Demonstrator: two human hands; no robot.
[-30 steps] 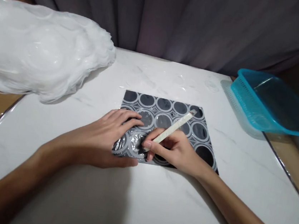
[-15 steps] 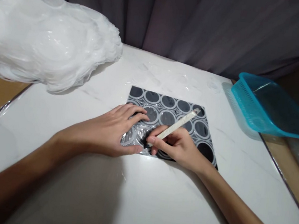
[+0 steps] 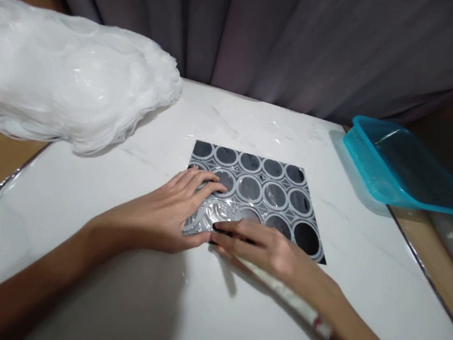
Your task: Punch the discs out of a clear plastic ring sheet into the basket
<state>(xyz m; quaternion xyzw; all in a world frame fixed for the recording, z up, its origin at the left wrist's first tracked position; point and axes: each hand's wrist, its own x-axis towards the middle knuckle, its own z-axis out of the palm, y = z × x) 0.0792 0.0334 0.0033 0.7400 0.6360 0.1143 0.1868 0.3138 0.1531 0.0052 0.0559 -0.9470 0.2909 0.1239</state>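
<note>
A black sheet printed with rows of grey-ringed circles lies flat under both hands, with a glossy, wrinkled clear film over its lower left circles. My left hand rests on the sheet's left side, fingers spread and thumb along the lower edge. At the lower edge, my right hand has its thumb and fingertips pinched together close to my left thumb. A slim white pen-like tool is tucked in the right hand, its reddish-marked end pointing towards my forearm. Whether the fingertips also grip the film is unclear.
A large heap of white translucent plastic sheets fills the table's back left. To the right stands a blue plastic basket at the edge. Faint clear round pieces lie beyond the sheet on the white marbled table. A grey curtain hangs behind.
My right hand has turned palm-down, swinging the tool's free end from up-right down to the lower right. Its fingertips now pinch at the sheet's lower edge. The left hand stays on the sheet.
</note>
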